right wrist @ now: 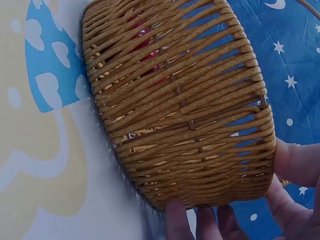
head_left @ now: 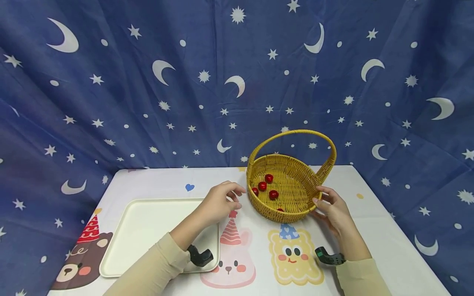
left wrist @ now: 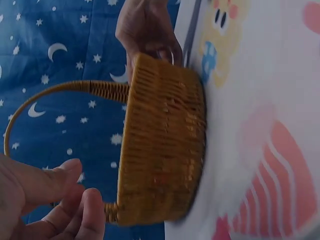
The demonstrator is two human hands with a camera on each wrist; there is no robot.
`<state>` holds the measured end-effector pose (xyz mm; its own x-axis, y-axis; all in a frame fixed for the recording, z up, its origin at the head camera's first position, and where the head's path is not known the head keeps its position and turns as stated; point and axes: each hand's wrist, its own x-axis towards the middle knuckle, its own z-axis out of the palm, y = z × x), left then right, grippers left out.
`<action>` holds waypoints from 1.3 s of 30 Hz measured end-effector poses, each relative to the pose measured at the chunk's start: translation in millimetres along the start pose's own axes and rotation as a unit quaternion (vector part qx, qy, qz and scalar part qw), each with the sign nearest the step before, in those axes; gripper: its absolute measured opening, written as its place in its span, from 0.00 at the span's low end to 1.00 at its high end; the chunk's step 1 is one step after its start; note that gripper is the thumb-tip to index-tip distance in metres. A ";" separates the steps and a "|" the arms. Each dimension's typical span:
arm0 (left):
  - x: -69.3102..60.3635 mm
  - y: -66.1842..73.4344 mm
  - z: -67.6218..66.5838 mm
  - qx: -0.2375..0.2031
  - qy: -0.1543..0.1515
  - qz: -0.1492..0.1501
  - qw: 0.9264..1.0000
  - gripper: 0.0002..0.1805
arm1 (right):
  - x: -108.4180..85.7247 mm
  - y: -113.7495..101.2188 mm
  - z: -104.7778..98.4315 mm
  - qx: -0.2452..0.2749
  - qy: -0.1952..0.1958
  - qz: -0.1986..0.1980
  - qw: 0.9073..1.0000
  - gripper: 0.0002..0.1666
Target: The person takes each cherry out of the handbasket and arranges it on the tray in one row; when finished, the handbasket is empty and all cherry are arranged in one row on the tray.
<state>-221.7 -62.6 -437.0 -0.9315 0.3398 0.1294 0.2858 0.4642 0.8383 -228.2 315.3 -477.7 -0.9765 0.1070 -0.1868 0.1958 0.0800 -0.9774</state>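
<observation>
A yellow-brown wicker basket (head_left: 296, 187) with a tall arched handle stands on the table, right of centre in the head view. Several small, shiny red round fruits (head_left: 273, 195), like cherries, lie inside toward its left. At the basket's right rim, my right hand (head_left: 335, 211) grips the edge, the thumb above and other fingers against the outer wall; the right wrist view shows this wicker wall (right wrist: 190, 100) up close. Just left of the basket hovers my left hand (head_left: 222, 201), its fingers loosely bent and holding nothing. The left wrist view shows those fingers (left wrist: 92, 210) apart from the basket.
A cream rectangular tray (head_left: 148, 230) lies on the left of the table, partly under my left forearm. The white tablecloth (head_left: 374, 230) carries printed cartoon figures. Behind the table hangs a blue curtain (head_left: 207, 111) with moons and stars.
</observation>
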 end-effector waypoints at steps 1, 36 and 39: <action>4.0 4.3 4.0 -0.005 -0.007 0.010 1.000 0.21 | 0.2 -0.1 0.0 0.000 0.000 0.000 1.000 0.32; 115.3 24.7 89.6 0.285 -0.183 0.029 0.940 0.23 | 0.7 -1.8 -1.4 -0.005 -0.005 -0.009 1.000 0.33; 114.4 24.6 89.3 0.270 -0.177 0.036 0.946 0.19 | 0.1 -1.4 -0.9 -0.002 -0.003 -0.006 1.000 0.32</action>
<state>-301.1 60.8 -448.8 -0.7990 0.5948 -0.0885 0.5083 0.7466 0.4292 -228.6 316.0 -476.2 -0.9794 0.0993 -0.1756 0.1842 0.0852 -0.9792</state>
